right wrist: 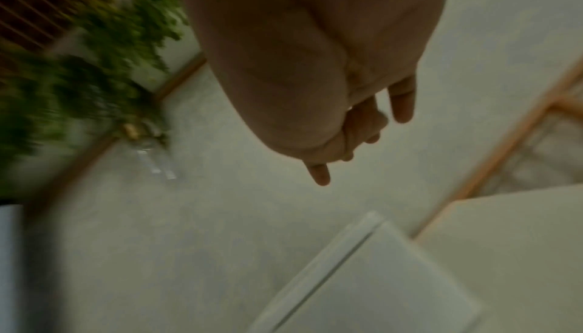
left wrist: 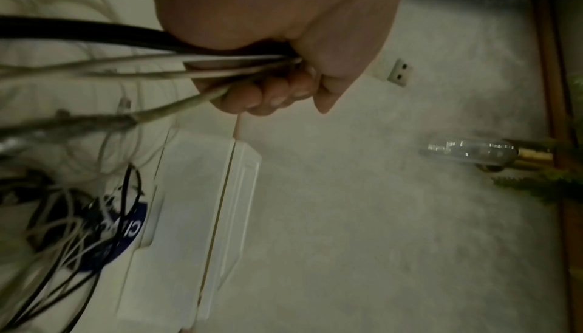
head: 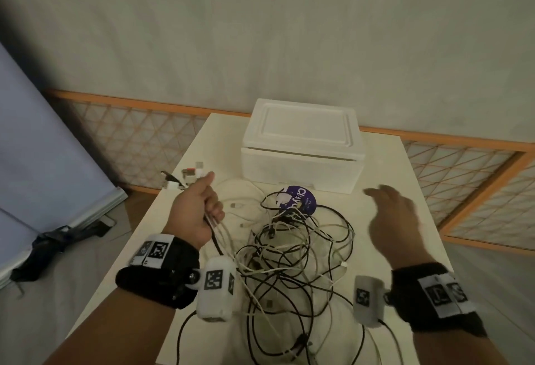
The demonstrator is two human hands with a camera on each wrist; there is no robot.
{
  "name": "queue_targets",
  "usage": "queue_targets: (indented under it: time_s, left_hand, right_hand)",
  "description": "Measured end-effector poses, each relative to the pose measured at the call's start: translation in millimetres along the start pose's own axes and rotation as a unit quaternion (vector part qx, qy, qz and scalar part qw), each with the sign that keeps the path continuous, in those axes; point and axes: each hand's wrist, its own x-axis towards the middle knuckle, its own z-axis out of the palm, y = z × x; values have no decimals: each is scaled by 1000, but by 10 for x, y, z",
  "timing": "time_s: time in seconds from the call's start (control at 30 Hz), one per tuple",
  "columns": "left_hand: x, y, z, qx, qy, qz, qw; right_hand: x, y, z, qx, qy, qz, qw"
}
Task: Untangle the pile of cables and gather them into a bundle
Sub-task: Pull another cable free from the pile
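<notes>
The left hand point(head: 194, 208) is clenched in a fist around a handful of cables point(head: 292, 252), thumb stuck out on top. From the wrist view the grip is plain: fingers point(left wrist: 268, 94) curled under, a thick black strand and several pale ones squeezed together inside the fist. Plug ends point(head: 188, 178) poke out past the knuckle side of that grip, white blocks and one with a red mark. On the wrist side the held strands fan out and drop into the pile, which lies on the white counter point(head: 150, 249) just beside and below the fist, between the two hands.

The pile is a loose knot of thin black and off-white cords, loops crossing over one another, some trailing off toward the near edge. A few pale cords lie flatter, close under the left fist.

The right hand point(head: 393, 214) hovers over the right side of the tangle, fingers loose and spread, palm down, grasping nothing; its picture is blurred. Beyond the pile from both hands sits a purple round sticker point(head: 301, 201) with cords crossing it, and behind that a white foam box point(head: 301, 144) with its lid on.
</notes>
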Motion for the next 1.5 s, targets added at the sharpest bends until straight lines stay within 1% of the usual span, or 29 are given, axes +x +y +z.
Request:
queue_targets:
  time_s: [0.03, 0.07, 0.1, 0.13, 0.17, 0.2, 0.23, 0.3, 0.4, 0.47, 0.5, 0.57, 0.67, 0.73, 0.83, 0.9, 0.93, 1.0, 1.07, 1.1, 1.13, 1.17, 1.2, 1.23, 1.27, 1.3, 1.4, 1.43, 1.5]
  left_hand:
    - [-36, -61, 71, 1, -19, -14, 1000]
    - [-76, -129, 153, 2, -42, -28, 999]
    - [-131, -197, 248, 4, -66, -40, 997]
    - [-185, -255, 347, 5, -89, -51, 995]
    - [-235, -293, 434, 6, -108, -59, 992]
    - [-269, -305, 496, 5, -120, -62, 991]
    - [-282, -290, 532, 3, -126, -58, 990]
    - [-260, -196, 513, -12, -121, -42, 992]
    - [-176, -68, 352, -43, -70, -32, 996]
    - [-133, -61, 262, -61, -36, -30, 997]
    - [-117, -64, 234, -71, -24, -29, 997]
    - [-79, -74, 195, -93, -13, -30, 995]
    - [-44, -108, 176, -115, -23, -20, 993]
    - [-19, -107, 152, -120, -30, -5, 992]
    - [52, 16, -6, -120, -19, 20, 992]
    - [101, 93, -158, -128, -11, 11, 992]
    - [112, 113, -213, -128, -2, 8, 992]
    - [179, 129, -363, -124, 24, 29, 992]
    - [268, 184, -554, -124, 52, 58, 989]
    - [360, 238, -750, -131, 49, 64, 988]
    - [423, 278, -916, -143, -10, 47, 989]
    - [455, 320, -1041, -167, -84, 38, 982]
    - [466, 348, -1167, -155, -109, 64, 980]
    - [464, 385, -1232, -141, -80, 88, 983]
    - [459, 383, -1245, -131, -20, 84, 988]
    - [437, 386, -1283, -120, 42, 62, 990]
    - [282, 362, -1299, -69, 161, 88, 981]
    - [289, 349, -1315, -67, 180, 77, 978]
    - [343, 336, -1393, -91, 161, 63, 981]
  right_hand:
    - [-46, -280, -18, 71, -26, -54, 996]
    - [-119, -569, -23, 144, -83, -100, 981]
    - [-204, -848, -13, 191, -159, -142, 958]
    - [-285, -1070, 29, 207, -233, -173, 934]
    - [-362, -1232, 90, 204, -281, -201, 916]
    - [-415, -1315, 164, 190, -295, -219, 910]
    - [-440, -1344, 224, 183, -281, -226, 914]
    - [-426, -1271, 291, 201, -238, -229, 922]
    - [-368, -1061, 354, 222, -188, -228, 929]
    - [-353, -966, 351, 233, -160, -211, 936]
    - [-352, -934, 341, 229, -154, -207, 938]
    - [-374, -891, 325, 220, -175, -212, 936]
    - [-449, -877, 320, 214, -225, -217, 925]
    - [-480, -857, 304, 184, -230, -214, 931]
    - [-455, -700, 207, 132, -210, -189, 950]
    - [-424, -570, 126, 149, -202, -161, 954]
    - [-410, -525, 87, 145, -194, -161, 957]
    - [-370, -449, 20, 92, -157, -162, 970]
    - [-309, -305, -52, 44, -118, -115, 985]
    - [-273, -195, -70, 40, -104, -78, 991]
    - [-241, -67, -70, 35, -94, -45, 994]
    - [-220, 55, -63, 20, -89, -22, 996]
    - [-211, 158, -43, 4, -87, -9, 996]
    - [-213, 242, -25, -12, -84, 0, 996]
    - [-221, 322, -5, -26, -77, 6, 997]
    - [-228, 392, -16, -39, -67, 11, 997]
    - [-203, 593, -163, -60, -39, 45, 996]
    - [-189, 641, -218, -69, -29, 56, 996]
    - [-159, 697, -277, -90, -18, 73, 993]
